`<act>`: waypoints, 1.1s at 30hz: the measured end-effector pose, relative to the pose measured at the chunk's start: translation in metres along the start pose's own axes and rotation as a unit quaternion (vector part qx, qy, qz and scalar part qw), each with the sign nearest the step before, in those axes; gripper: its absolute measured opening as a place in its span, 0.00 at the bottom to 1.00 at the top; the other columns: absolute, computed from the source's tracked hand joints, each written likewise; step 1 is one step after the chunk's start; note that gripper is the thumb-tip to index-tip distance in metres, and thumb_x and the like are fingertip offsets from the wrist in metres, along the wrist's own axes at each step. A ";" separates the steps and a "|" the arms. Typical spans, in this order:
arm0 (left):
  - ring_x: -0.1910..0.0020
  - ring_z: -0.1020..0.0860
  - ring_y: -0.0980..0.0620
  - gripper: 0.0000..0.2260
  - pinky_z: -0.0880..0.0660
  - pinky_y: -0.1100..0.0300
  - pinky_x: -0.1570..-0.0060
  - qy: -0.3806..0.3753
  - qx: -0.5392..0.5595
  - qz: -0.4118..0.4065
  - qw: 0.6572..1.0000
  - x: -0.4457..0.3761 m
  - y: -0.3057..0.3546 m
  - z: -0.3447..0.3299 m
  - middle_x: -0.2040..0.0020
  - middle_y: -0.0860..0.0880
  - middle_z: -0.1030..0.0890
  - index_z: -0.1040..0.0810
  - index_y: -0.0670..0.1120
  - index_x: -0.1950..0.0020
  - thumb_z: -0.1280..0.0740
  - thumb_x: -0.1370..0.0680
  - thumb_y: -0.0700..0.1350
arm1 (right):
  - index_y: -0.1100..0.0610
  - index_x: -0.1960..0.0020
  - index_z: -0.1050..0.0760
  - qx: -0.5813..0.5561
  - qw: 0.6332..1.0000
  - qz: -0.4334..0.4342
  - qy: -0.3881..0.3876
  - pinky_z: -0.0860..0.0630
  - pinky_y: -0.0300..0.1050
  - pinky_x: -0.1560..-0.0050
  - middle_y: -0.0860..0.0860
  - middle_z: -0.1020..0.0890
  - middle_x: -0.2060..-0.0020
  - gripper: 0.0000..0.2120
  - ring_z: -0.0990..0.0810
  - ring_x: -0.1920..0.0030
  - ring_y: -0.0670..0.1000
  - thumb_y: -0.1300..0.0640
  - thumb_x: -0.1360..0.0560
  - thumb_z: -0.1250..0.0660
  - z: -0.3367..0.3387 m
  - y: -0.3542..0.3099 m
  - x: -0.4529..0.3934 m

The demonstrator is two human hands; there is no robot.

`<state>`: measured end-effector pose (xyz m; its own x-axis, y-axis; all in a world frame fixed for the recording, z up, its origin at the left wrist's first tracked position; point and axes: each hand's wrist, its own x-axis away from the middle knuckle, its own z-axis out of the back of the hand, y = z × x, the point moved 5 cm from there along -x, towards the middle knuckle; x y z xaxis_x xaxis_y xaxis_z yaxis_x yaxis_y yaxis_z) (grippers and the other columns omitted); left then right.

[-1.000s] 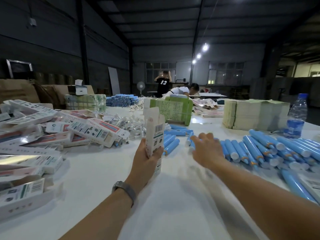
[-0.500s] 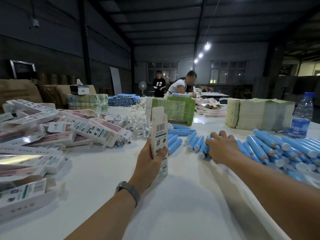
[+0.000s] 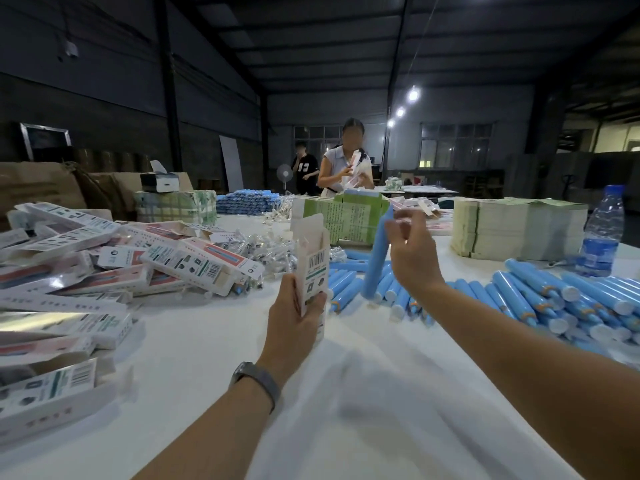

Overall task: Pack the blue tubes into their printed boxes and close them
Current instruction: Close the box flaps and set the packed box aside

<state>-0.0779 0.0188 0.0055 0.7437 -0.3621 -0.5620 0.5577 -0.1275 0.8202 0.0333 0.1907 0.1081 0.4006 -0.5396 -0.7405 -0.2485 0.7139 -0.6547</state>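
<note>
Now left hand (image 3: pixel 294 313) grips upright printed box (image 3: pixel 311 263), top flap open; right hand (image 3: pixel 410 258) pinches blue tube (image 3: pixel 377 258) beside it.

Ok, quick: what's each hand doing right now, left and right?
Left hand: grips an upright printed box, top flap open.
Right hand: pinches a blue tube near its top, lifted nearly upright above the pile.
</note>
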 end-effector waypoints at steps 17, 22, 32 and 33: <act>0.52 0.21 0.47 0.13 0.23 0.53 0.56 0.036 -0.038 -0.003 0.999 -0.002 0.002 0.005 0.51 0.54 0.20 0.34 0.50 0.51 0.30 0.22 0.41 | 0.49 0.36 0.34 -0.085 0.991 0.091 -0.052 0.17 0.53 0.59 0.54 0.20 0.54 0.11 0.17 0.55 0.53 0.57 0.18 0.39 -0.042 -0.096 0.010; 0.57 0.24 0.45 0.11 0.28 0.59 0.62 0.079 -0.035 -0.009 0.996 -0.003 0.007 0.011 0.57 0.54 0.22 0.34 0.46 0.50 0.30 0.21 0.41 | 0.52 0.38 0.29 0.039 0.983 0.156 -0.084 0.21 0.47 0.57 0.45 0.20 0.56 0.13 0.20 0.58 0.45 0.53 0.21 0.33 -0.061 -0.089 0.022; 0.57 0.26 0.44 0.12 0.35 0.59 0.60 0.233 -0.042 0.001 0.972 -0.016 -0.002 0.053 0.54 0.49 0.23 0.35 0.48 0.48 0.32 0.21 0.40 | 0.53 0.43 0.20 0.062 0.972 0.211 -0.077 0.28 0.46 0.45 0.49 0.25 0.45 0.12 0.26 0.44 0.51 0.51 0.21 0.38 -0.102 -0.059 0.026; 0.55 0.25 0.43 0.11 0.34 0.59 0.57 0.260 -0.038 0.011 0.965 -0.018 -0.006 0.063 0.52 0.48 0.23 0.35 0.48 0.46 0.33 0.20 0.40 | 0.53 0.43 0.21 0.034 0.985 0.151 -0.074 0.27 0.47 0.44 0.48 0.25 0.46 0.10 0.25 0.45 0.50 0.53 0.21 0.39 -0.109 -0.048 0.018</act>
<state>-0.1178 -0.0318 0.0177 0.8286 0.1512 -0.5390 0.5510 -0.0496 0.8331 -0.0432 0.0977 0.1097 0.4426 -0.2309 -0.8665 -0.3179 0.8631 -0.3924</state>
